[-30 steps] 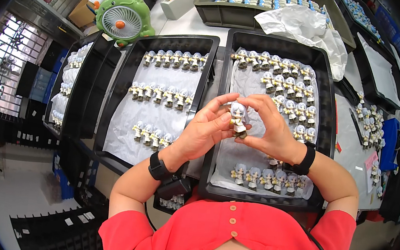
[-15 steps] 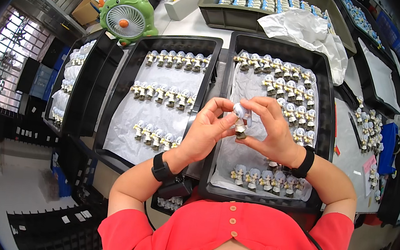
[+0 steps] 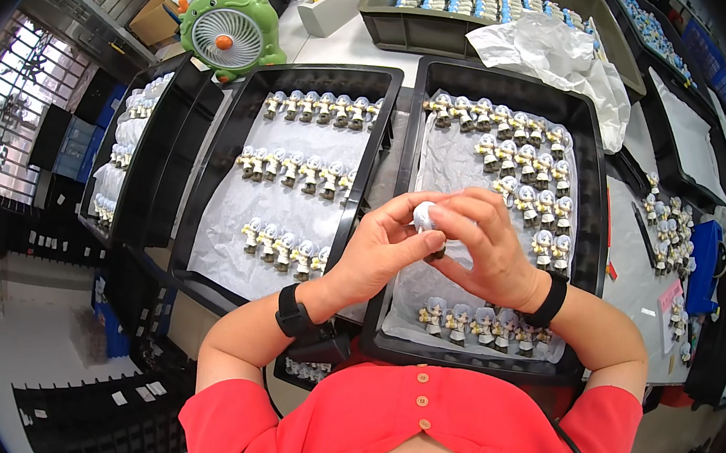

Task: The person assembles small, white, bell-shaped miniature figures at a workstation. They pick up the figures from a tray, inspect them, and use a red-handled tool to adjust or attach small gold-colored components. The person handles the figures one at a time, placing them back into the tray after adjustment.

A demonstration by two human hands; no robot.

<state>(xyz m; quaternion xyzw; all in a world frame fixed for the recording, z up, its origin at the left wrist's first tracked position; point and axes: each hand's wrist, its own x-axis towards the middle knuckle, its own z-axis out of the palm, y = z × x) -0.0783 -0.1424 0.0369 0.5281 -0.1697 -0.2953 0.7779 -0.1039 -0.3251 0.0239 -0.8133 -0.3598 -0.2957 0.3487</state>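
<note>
I am looking down over my own forearms at a bench crowded with black trays. Both hands meet above the right tray [image 3: 590, 250], and between them sits 1 small figurine [image 3: 424, 217] with a white rounded head. My left hand [image 3: 377, 259] comes up from the lower left, its thumb and forefinger curled against the figurine's left side. My right hand [image 3: 484, 252] arches over from the right, its fingers [image 3: 457, 212] bent down across the top and front. Both sets of fingers are closed on the piece, not spread. I judge the 2-handed pinch keeps so small a thing steady and lifted clear of the rows beneath.

The figurine shows only as a pale dome and a dark lower part peeking out between the thumbs; the rest is hidden by the fingers, so I cannot tell how it is turned. It hangs over the middle of the right tray, apart from the white liner.

More figurines [image 3: 512, 158] stand in rows on that liner, likely spaced so they do not touch. The left tray [image 3: 221, 150] holds 3 similar rows. A green fan [image 3: 222, 30] stands behind it, and crumpled white wrap [image 3: 558, 57] lies beyond the right tray.
</note>
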